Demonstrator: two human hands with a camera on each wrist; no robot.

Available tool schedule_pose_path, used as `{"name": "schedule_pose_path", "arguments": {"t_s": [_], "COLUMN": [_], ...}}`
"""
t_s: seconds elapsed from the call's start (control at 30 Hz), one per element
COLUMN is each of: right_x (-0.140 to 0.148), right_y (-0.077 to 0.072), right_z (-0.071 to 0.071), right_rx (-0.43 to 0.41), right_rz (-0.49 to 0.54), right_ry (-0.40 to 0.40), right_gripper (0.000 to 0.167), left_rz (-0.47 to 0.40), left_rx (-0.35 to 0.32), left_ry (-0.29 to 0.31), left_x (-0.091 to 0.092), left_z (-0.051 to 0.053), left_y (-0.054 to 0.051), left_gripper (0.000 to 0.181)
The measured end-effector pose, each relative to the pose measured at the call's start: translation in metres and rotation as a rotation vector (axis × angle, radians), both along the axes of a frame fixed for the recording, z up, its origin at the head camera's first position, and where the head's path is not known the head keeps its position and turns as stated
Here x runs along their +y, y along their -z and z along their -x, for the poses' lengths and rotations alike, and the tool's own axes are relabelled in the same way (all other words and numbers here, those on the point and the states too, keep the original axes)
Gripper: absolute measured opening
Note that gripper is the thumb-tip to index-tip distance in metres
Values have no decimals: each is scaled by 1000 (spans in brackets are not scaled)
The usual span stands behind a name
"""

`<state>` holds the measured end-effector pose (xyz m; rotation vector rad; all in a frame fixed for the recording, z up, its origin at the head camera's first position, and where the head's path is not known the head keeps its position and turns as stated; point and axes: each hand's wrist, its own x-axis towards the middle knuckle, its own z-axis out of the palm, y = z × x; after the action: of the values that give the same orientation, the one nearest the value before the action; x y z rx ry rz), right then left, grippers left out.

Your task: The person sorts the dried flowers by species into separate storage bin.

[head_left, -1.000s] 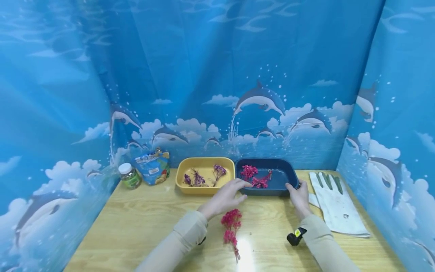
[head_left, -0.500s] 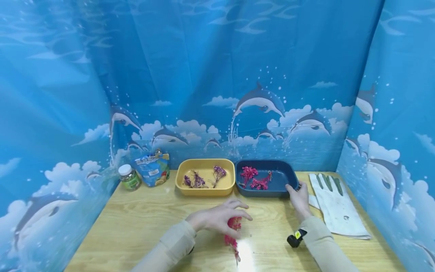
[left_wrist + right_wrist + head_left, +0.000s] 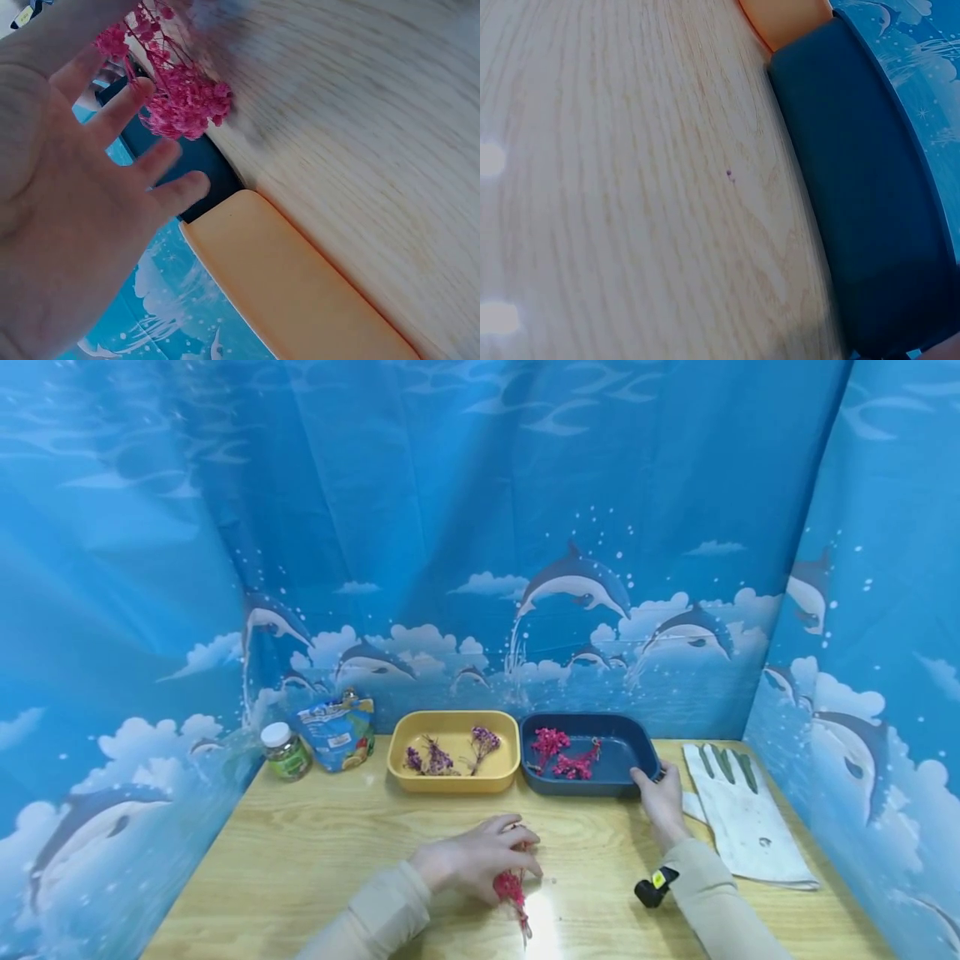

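Note:
My left hand point(image 3: 476, 858) is over a sprig of pink dried flowers point(image 3: 510, 889) lying on the table; its fingers are spread and loosely bent around the flower heads. In the left wrist view the pink flowers point(image 3: 184, 105) sit between the thumb and the fingers, with a fingertip at the stems. My right hand point(image 3: 660, 802) grips the right front corner of a dark blue tray point(image 3: 581, 787), its thumb at the rim. Inside that tray lie pink sprigs point(image 3: 551, 742). The right wrist view shows mainly the tray's side wall point(image 3: 862, 187); the hand barely shows there.
A yellow tray point(image 3: 450, 783) with purple sprigs point(image 3: 438, 760) adjoins the blue tray's left side. Farther left stand a white-capped jar point(image 3: 287, 752) and a blue pouch point(image 3: 337, 735). White gloves point(image 3: 753, 822) lie at the right. A patterned curtain point(image 3: 480, 568) backs the table.
My left hand has come back from the blue tray's front edge toward me and down over the loose pink sprig, its fingers drawing closer around it. The right hand stays on the tray.

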<state>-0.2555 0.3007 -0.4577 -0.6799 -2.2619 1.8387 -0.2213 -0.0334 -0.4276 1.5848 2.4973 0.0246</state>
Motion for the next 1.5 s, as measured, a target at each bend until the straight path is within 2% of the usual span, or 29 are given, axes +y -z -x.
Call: {"name": "schedule_pose_path", "arguments": {"t_s": [0.1,0.2,0.33,0.53,0.7,0.87,0.97,1.23,1.5], "right_x": [0,0,0,0,0,0,1,1,-1], "right_y": [0,0,1,0,-1,0,0,1,2], "right_z": [0,0,1,0,-1,-2,-2,-2,2], "right_rx": [5,3,3,11,3,1,-1,-11,15], "right_rz": [-1,-2,-7,-3,-4,-2,0,-1,4], "right_ry": [5,8,19,23,17,20,18,12,40], "right_gripper": [70,69,69,69,71,71,71,72,70], "left_rz": [12,27,38,15,-18,-97,-133,-181,-291], "left_rx": [37,44,68,167,241,298,286,247,141], "left_ry": [-4,-17,-58,-120,-114,-97,-101,-158,-285], "left_x": [1,2,6,11,11,12,13,18,33], "left_z": [-2,-3,-2,-1,1,3,4,6,12], "left_y": [0,-1,2,9,14,15,14,8,-10], "left_gripper": [60,51,47,34,31,26,25,34,35]}}
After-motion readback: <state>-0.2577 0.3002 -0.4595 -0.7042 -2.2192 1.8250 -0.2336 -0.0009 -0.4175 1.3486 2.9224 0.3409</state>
